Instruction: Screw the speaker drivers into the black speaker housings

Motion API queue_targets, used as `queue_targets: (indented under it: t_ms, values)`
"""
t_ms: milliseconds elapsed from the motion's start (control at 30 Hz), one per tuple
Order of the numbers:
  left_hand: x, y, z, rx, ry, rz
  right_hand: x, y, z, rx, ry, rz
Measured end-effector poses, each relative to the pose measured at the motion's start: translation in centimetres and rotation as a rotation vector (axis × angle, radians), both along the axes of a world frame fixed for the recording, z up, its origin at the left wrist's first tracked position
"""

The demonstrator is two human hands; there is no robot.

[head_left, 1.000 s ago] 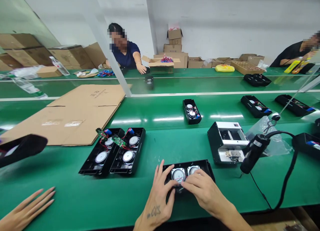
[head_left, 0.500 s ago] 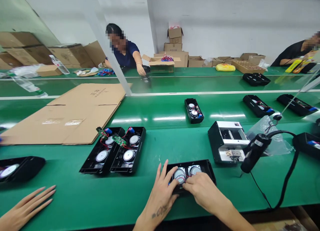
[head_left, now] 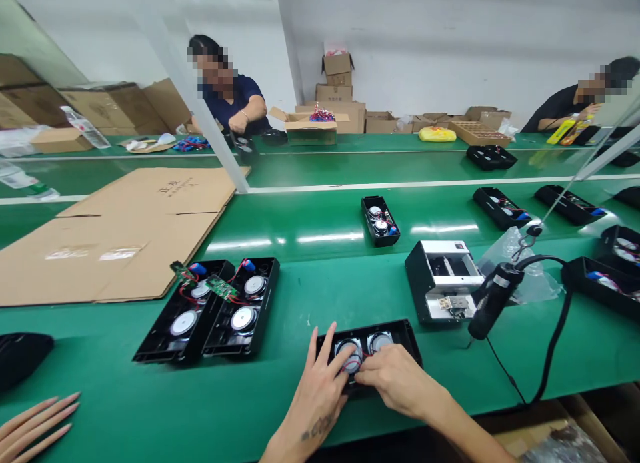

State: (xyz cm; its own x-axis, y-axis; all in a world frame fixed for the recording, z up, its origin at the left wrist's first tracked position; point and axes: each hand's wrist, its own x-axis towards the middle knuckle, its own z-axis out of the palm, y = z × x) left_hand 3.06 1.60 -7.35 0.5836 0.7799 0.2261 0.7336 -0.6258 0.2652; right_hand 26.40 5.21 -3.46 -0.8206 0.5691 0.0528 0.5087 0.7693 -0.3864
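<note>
A black speaker housing (head_left: 400, 333) with two round silver drivers lies at the near edge of the green bench. My left hand (head_left: 316, 399) rests on its left end, fingers spread over the left driver. My right hand (head_left: 397, 381) covers its front middle, fingertips pinched at the red wires between the drivers. Whether the fingers grip a wire is hidden.
Two more open housings (head_left: 210, 313) with a circuit board lie to the left. A black-and-white box device (head_left: 440, 279) and a hanging electric screwdriver (head_left: 493, 299) are to the right. Flat cardboard (head_left: 115, 236) lies far left. Another person's fingers (head_left: 33, 426) rest at bottom left. Housings ride the belt (head_left: 381, 219).
A black housing at far left was set down on the bench. My hands slid slightly over the housing. The view shifted left. The far co-worker drew a hand back.
</note>
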Motion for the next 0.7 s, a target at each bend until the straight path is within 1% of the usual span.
queue_targets:
  t_ms: [133, 200, 267, 333, 433, 500, 567, 633, 700]
  values:
    - [-0.3, 0.3, -1.0, 0.054, 0.015, -0.021, -0.3, -1.0, 1.0, -0.039, -0.045, -0.066]
    - [-0.7, 1.2, -1.3, 0.024, 0.004, -0.045, -0.8, -1.1, 1.6, -0.053, -0.078, -0.077]
    - [-1.0, 2.6, -1.2, -0.055, -0.026, -0.076, -1.4, -0.5, 2.3, -0.094, -0.124, -0.081]
    - [-1.2, 4.2, -0.3, -0.189, -0.039, -0.107, -1.9, 0.7, 3.0, -0.187, -0.146, -0.109]
    - [-1.2, 6.2, 1.8, -0.427, -0.014, -0.120, -2.3, 3.0, 3.9, -0.386, -0.114, -0.175]
    - [-1.1, 7.3, 3.1, -0.555, -0.014, -0.105, -2.2, 4.5, 4.3, -0.474, -0.087, -0.197]
    - [-0.9, 8.5, 4.1, -0.658, -0.054, -0.064, -2.0, 5.7, 4.6, -0.500, -0.065, -0.194]
    - [-0.9, 9.9, 4.8, -0.736, -0.107, -0.021, -1.9, 6.9, 4.8, -0.482, -0.052, -0.193]
    - [-1.1, 11.6, 5.3, -0.803, -0.132, -0.011, -2.0, 7.9, 5.1, -0.444, -0.062, -0.202]
